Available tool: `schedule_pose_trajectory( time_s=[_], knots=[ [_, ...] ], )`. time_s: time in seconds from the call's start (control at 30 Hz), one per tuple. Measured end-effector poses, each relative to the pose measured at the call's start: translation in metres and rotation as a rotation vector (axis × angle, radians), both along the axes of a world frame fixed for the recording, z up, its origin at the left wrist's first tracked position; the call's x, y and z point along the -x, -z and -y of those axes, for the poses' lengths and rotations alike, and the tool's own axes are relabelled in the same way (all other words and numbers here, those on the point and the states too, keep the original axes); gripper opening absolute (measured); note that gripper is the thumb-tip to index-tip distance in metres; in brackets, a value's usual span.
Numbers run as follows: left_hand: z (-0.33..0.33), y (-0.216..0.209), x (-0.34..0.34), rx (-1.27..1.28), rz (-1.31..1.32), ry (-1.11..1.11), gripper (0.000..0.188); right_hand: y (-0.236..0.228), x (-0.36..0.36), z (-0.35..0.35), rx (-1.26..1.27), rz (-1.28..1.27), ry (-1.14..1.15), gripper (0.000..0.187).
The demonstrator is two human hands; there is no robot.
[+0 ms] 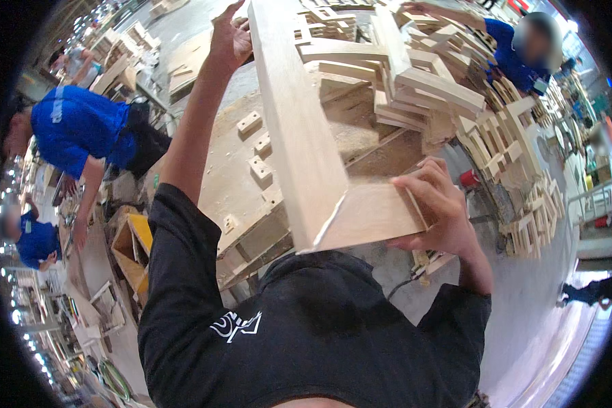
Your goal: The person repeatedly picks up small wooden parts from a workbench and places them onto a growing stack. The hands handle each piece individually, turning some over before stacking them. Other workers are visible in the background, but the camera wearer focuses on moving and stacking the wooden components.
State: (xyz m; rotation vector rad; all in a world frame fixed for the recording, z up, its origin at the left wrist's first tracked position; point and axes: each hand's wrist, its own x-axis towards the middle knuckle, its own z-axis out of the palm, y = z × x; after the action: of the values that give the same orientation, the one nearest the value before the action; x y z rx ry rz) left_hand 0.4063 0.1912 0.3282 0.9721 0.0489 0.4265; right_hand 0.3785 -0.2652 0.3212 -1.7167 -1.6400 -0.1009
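Note:
Held up in front of my chest is a pale wooden frame piece, a long board meeting a short board at an angled corner. A white bead, like glue, runs along that joint. Near the long board's far end, my left hand grips its left edge, with some fingers hidden behind the wood. My right hand is closed round the short board's outer end, the thumb below and the fingers bent over the far side.
Beneath the frame piece lies a dusty wooden worktable with several small drilled blocks. Stacked wooden frames fill its far right, with more piled beyond. Co-workers in blue shirts stand at left and far right.

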Motion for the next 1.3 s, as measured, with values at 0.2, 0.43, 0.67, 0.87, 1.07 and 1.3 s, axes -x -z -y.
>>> schedule_pose_trajectory(
  time_s=[0.2,0.43,0.67,0.87,1.07,1.3],
  knots=[
    [0.086,0.034,-0.027,0.508,0.265,0.534,0.064,0.063,-0.035,0.028,-0.408,-0.94,0.111,0.079],
    [0.15,0.005,-0.068,0.102,-0.006,-0.048,0.052,0.075,-0.058,0.035,-0.646,-1.368,0.178,0.085],
    [0.135,0.01,-0.086,-0.262,-0.274,0.255,0.06,0.078,-0.074,0.048,-0.654,-0.975,0.255,0.071],
    [0.082,0.052,-0.038,-0.816,-0.444,0.029,0.056,0.02,-0.112,0.046,-0.124,-0.158,0.504,0.069],
    [0.003,0.121,-0.05,-1.74,-0.385,-0.459,0.066,0.031,-0.156,0.039,-0.184,-0.519,0.511,0.075],
    [-0.019,0.141,-0.161,-1.89,-0.496,-0.083,0.081,0.056,-0.155,0.064,-0.298,-0.588,0.654,0.069]
  ],
)
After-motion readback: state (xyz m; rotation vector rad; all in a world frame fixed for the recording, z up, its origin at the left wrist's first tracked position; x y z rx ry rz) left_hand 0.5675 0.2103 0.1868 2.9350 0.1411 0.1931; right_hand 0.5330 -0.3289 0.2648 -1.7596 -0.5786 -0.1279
